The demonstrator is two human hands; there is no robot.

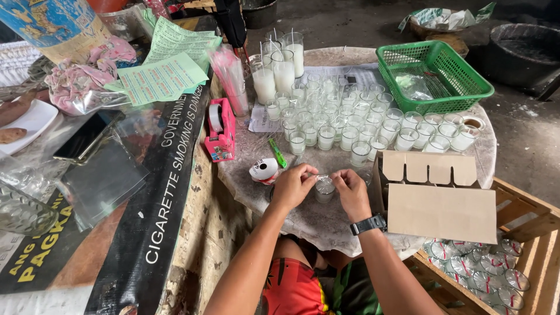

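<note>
The work surface is a round table [326, 224] with a worn, mottled grey top, standing on a dark concrete floor [525, 140] under even daylight. A wooden counter [204, 233] adjoins it on the left, and a slatted wooden crate [528, 216] stands at the right.

I see a green basket [434, 79] at the far right of the surface [326, 224], rows of white-filled cups [350, 119] beside it. Pink tape dispenser [220, 131] at left, green papers [163, 73] past it. Open cardboard box [440, 204] near right, wooden crate [525, 233] below.
</note>
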